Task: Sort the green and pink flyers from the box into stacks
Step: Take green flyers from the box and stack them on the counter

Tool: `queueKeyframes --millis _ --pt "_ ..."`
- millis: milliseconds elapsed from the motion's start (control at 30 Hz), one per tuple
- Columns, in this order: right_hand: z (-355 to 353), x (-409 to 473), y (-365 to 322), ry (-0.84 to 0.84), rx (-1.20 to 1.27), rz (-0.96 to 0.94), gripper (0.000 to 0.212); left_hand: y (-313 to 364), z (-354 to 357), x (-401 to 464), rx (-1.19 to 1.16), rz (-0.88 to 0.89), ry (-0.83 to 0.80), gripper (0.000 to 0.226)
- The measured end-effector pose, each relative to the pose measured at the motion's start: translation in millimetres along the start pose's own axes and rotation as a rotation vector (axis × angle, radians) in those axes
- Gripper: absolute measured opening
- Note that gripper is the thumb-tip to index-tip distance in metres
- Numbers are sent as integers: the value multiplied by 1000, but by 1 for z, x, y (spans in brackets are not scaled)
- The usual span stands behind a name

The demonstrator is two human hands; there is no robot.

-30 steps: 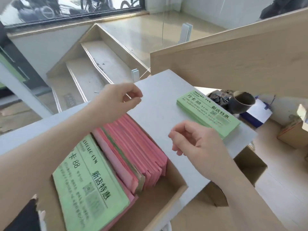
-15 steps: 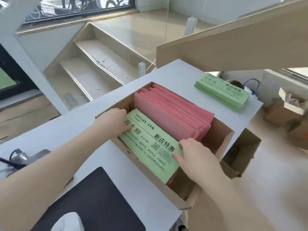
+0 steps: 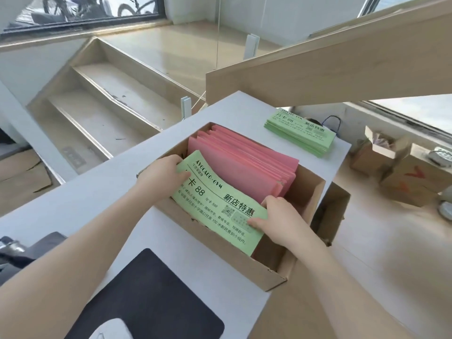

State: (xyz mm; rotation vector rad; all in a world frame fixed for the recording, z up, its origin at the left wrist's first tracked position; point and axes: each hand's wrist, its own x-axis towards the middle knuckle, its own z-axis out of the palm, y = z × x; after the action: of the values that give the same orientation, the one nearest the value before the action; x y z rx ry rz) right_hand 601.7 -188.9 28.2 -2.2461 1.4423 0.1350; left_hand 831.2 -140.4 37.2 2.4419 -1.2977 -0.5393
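Since half a second ago our hands have tightened on the front green flyer [image 3: 215,204] and it now bows upward between them, where before it lay flatter in the box [image 3: 269,270]. Our left hand [image 3: 163,174] pinches the flyer's far left end, thumb on the printed face and fingers curled behind. Our right hand [image 3: 276,216] pinches the near right end, thumb pressed flat on the face beside the small square code, fingers tucked behind the sheet.

The flyer is pale green with black print: a heading in Latin capitals along the upper edge, a large "88", bold Chinese characters and lines of small text below. It stands at the front of the cardboard box, leaning against the pink flyers [image 3: 244,162], which are packed upright behind it, plain-faced and fanned slightly at their tops.

The box sits on the grey table [image 3: 97,199]. A stack of green flyers [image 3: 300,133] lies flat near the table's far right corner, well apart from the box. A black mat [image 3: 146,297] lies on the table near us.
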Motion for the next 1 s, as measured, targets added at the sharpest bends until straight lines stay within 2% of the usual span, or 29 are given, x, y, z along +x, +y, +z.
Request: queueKeyframes --millis 100,200,300,400,533,633,700,833,933,1000 --pt "-1 3 1 15 33 13 44 -1 -6 -6 -127 64 -65 23" --pt "-2 3 3 44 54 13 45 -2 -13 -16 -389 108 -75 22" --pt "-5 1 5 91 98 -11 35 -3 -23 -25 -684 159 -97 26" --pt "-9 -2 6 154 180 -73 23 -4 -28 -27 -794 187 -116 25" --pt "-5 -8 4 218 103 -116 24 -2 -21 -28 -720 167 -93 26" --pt "2 -10 4 236 -52 -152 25 1 -13 -25 -500 135 -36 22" --pt "3 -8 5 235 -32 -168 26 3 -11 -22 -384 103 -23 24" --pt "-1 -2 7 201 137 -164 18 4 -11 -19 -267 93 -15 30" --pt "-9 -7 10 69 551 -207 14 4 -9 -18 -176 117 11 29" --pt "-13 -11 16 24 796 -253 16 2 -9 -17 -248 132 42 26"
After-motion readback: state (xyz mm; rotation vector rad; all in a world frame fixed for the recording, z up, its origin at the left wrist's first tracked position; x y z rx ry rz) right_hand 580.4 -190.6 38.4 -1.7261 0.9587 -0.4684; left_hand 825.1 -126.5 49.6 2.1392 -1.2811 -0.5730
